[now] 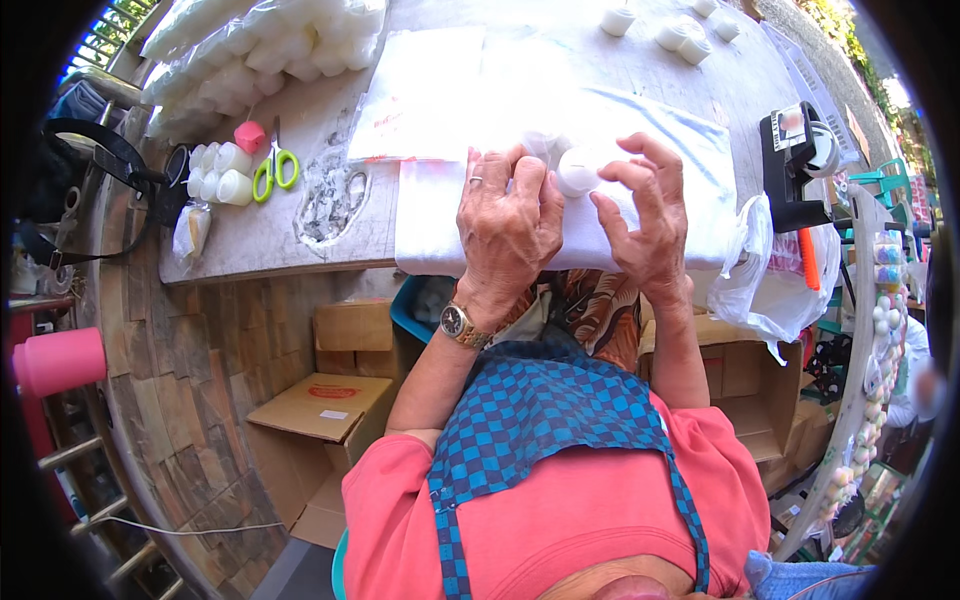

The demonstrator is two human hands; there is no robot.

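A small white round candle (577, 173) stands on a folded white towel (440, 215) at the table's near side. Just left of it, my left hand (508, 212) is closed, its fingers bent down and the thumb drawn in beside them; what they hold, if anything, is hidden. On the candle's other side, my right hand (646, 205) has its fingers curved and apart, the tips close to the candle's edge. Whether they touch it I cannot tell. Beyond both hands, more pale cups are washed out by glare. A flat clear plastic packet (418, 95) lies on the towel's far left.
Bagged white candles (265, 55) are piled at the back left, near green-handled scissors (276, 172) and a wrapped candle pack (220, 172). Loose candles (684, 38) stand at the far right. A black tape dispenser (795, 165) and plastic bag (765, 275) are at right; an open cardboard box (320, 420) is below.
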